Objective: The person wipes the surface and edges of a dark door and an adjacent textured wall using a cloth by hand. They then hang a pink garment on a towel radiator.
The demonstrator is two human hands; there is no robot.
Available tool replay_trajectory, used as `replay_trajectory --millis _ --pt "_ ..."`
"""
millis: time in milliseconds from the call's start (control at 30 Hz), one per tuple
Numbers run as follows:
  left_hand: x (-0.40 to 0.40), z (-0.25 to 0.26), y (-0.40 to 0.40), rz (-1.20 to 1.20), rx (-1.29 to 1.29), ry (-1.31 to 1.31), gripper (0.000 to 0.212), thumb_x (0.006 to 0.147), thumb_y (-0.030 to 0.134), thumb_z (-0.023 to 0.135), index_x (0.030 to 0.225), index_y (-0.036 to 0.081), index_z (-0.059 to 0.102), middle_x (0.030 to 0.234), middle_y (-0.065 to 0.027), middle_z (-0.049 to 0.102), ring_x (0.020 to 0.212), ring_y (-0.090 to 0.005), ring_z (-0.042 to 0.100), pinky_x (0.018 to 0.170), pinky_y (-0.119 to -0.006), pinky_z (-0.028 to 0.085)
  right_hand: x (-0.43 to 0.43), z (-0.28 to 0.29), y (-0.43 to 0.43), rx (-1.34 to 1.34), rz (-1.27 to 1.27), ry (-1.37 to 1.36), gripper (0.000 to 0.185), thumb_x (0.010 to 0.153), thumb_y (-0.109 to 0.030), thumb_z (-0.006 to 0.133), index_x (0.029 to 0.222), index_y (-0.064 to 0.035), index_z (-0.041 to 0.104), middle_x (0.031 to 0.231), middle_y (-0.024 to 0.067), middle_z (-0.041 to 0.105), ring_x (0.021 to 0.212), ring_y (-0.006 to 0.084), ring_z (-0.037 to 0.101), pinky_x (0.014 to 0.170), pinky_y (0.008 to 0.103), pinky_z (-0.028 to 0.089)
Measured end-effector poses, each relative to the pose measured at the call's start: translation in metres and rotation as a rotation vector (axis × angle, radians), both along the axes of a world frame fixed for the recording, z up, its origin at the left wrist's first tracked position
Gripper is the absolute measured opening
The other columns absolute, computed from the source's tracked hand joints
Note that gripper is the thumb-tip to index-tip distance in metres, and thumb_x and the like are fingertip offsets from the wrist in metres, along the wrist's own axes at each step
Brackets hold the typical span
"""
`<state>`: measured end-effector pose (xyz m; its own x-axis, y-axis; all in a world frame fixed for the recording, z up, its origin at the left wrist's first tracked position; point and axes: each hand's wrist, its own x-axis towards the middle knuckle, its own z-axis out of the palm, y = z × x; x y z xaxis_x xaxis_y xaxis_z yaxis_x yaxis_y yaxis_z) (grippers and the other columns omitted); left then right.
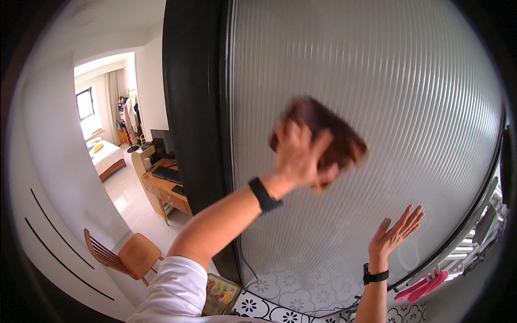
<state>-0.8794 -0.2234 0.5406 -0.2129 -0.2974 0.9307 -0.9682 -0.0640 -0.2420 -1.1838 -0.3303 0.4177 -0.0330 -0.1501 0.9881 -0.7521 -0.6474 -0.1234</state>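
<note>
A ribbed glass panel (383, 121) in a black frame fills the middle and right of the head view. My left hand (301, 155) presses a brown cloth (339, 135) to the glass, fingers spread over it; both are blurred. A black band circles that wrist. Lower right, my right hand (396, 236) is raised in front of the panel, fingers apart, with nothing in it. A black watch sits on the right wrist.
Left of the black frame post (198, 101) stand a wooden desk (173, 189) with a keyboard and a wooden chair (139, 256). A patterned mat (220, 296) lies at the post's foot. Pink cloth items (422, 286) hang at the lower right. A bed (107, 157) stands beyond a doorway.
</note>
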Motion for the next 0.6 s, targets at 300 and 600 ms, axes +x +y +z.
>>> replay_trajectory --millis 300,600 --pt "0.016 0.168 0.018 0.241 -0.298 0.297 0.066 0.089 0.058 0.053 0.057 0.003 0.071 0.069 -0.0088 0.07 0.111 -0.0435 0.041 0.104 -0.058 0.027 0.004 0.001 0.004 0.016 0.027 -0.016 0.062 0.11 -0.039 0.035 0.162 -0.0084 0.023 0.169 0.0183 0.016 0.157 0.0391 0.009 0.124 0.0582 0.006" --pt "-0.088 0.011 -0.022 -0.201 0.193 -0.209 0.068 0.076 0.063 0.069 0.13 0.022 0.065 0.137 -0.0263 0.051 0.126 -0.0443 0.043 0.109 -0.061 0.032 0.003 0.002 0.005 0.023 0.042 -0.012 0.062 0.105 -0.027 0.041 0.161 -0.0071 0.024 0.169 0.0201 0.017 0.157 0.0406 0.01 0.124 0.0583 0.006"
